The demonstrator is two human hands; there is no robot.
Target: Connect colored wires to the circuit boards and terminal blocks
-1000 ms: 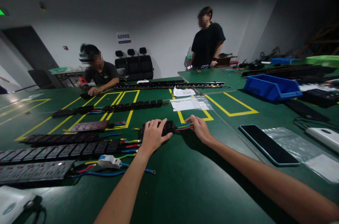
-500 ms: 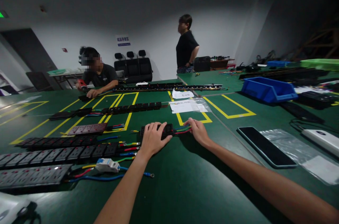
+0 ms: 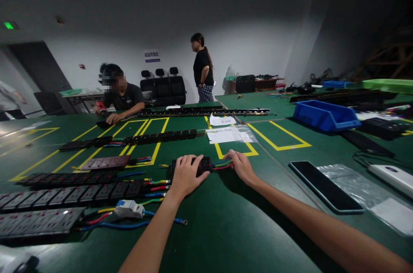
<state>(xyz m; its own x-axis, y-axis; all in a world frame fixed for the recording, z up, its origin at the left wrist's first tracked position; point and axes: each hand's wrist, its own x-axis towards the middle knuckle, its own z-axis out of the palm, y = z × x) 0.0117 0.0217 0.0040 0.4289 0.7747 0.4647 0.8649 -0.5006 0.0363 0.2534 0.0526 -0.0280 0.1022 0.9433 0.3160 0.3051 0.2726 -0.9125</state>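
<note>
My left hand [image 3: 187,175] lies over a short black socket block [image 3: 205,164] on the green table, fingers across its top and thumb along its near side. Red, blue and green wires [image 3: 222,163] come out of the block's right end. Their far ends are pinched in my right hand [image 3: 240,166], whose fingertips hide them. A yellow-green lead with a ring terminal [image 3: 164,165] sticks out at the block's left. Closer to me on the left lie several socket strips [image 3: 69,193] with coloured leads, one of which carries a white breaker [image 3: 129,208].
To the right are a phone [image 3: 325,187], a clear plastic bag [image 3: 342,182], a white device [image 3: 392,178] and a blue bin [image 3: 325,116]. Papers [image 3: 227,134] and yellow tape outlines lie ahead. Across the table a co-worker [image 3: 124,96] holds a red tool; another person [image 3: 203,70] stands behind.
The view has tilted up slightly, so the table sits lower in it. The standing person has moved left. My hands keep the same hold on block and wires.
</note>
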